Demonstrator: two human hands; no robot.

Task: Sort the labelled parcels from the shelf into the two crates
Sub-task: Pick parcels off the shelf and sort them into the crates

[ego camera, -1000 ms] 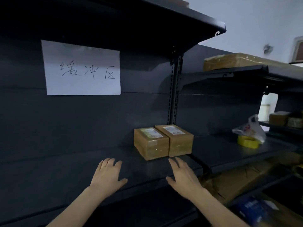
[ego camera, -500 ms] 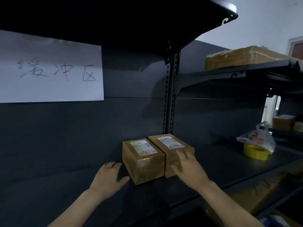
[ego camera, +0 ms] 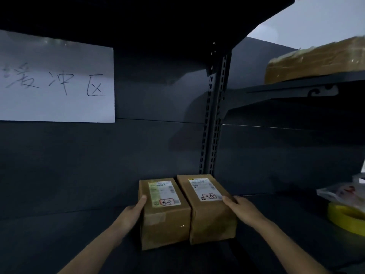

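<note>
Dark shelf [ego camera: 59, 234]: parcels [ego camera: 166, 224] between hands [ego camera: 131, 213]

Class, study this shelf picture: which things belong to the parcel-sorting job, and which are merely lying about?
Job: left parcel, held by the left hand; right parcel, held by the right hand; the shelf under them.
Lying about: paper sign, yellow tape roll, plastic bag, wrapped package higher up.

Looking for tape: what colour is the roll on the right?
Yellow; the tape roll shows best in the head view.
</note>
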